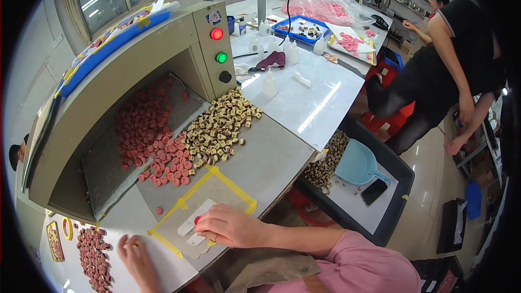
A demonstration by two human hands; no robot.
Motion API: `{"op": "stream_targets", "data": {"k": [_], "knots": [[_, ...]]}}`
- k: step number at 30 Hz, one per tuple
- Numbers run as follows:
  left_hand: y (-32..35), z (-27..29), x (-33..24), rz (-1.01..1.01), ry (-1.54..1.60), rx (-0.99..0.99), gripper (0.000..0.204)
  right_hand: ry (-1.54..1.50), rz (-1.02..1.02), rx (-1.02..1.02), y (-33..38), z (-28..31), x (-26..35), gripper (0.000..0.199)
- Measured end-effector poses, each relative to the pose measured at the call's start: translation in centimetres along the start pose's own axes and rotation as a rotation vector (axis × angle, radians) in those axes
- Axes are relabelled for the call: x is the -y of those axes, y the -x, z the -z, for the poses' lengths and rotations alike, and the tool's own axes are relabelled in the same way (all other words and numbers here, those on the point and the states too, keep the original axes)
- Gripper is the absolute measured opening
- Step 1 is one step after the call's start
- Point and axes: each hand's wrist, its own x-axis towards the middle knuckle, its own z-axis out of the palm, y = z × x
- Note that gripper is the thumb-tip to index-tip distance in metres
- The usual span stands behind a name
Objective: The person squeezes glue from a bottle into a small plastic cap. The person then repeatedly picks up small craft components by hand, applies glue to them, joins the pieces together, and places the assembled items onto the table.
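Note:
My right hand (233, 225) is closed, thumb and fingers pinched on a small red piece (197, 220). It is over a white strip (196, 212) lying on a grey-brown sheet edged with yellow tape (221, 170). My left hand (135, 258) lies on the table to the left, fingers apart and slightly bent, with nothing seen in it. Beside it spreads a group of dark reddish-brown pieces (94, 260). A single pink piece (159, 210) sits between the sheet and the machine.
A beige arched machine (202, 49) with red and green lights stands ahead. Pink pieces (172, 161) and cream-and-brown pieces (225, 122) are heaped at its opening. At right, a black tray (404, 184) holds a blue dustpan (355, 161) and a phone (374, 191). A person (434, 76) bends at far right.

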Motion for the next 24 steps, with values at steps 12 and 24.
{"op": "stream_targets", "data": {"k": [12, 24], "knots": [[-2.3, 2.7, 5.1, -0.084, -0.163, -0.232, 0.028, -0.184, -0.133, -0.022, -1.2, 2.8, -0.2, 0.015], [-3.4, 9.7, -23.7, -0.393, 2.055, 1.157, 0.028, 0.049, -0.370, -0.160, -0.8, 5.2, -3.6, 0.013]]}}
